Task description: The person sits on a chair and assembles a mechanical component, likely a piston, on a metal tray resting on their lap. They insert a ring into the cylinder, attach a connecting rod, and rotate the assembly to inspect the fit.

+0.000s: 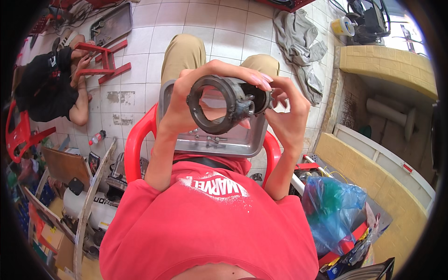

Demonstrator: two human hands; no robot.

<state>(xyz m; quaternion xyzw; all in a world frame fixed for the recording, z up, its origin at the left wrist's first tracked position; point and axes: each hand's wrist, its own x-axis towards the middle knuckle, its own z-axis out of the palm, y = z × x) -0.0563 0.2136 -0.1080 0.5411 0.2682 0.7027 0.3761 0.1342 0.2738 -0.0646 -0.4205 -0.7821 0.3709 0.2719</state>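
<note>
Dark grey metal fills the space between two bare hands: a hollow cylindrical part [232, 105], held up above a tray, with its ring-shaped end turned toward the left and facing the wearer. The left hand [179, 105] is closed about it, its fingers [238, 71] arched across the top, and skin shows through the ring. The right hand [293, 105] is curled in, its bent fingers gripping the right end; the exact contact there is partly hidden. Beneath, the shiny metal tray [242, 149] rests on the lap, with small metal pieces [214, 139] lying loose in it. Around it come tan trousers [184, 51], a red shirt [210, 228] and a red plastic chair [134, 147]. Farther right, a grey cloth [297, 39] lies on the tiled floor [226, 44]. On the left, another person [46, 86] in black bends beside a red stool [115, 73].
</note>
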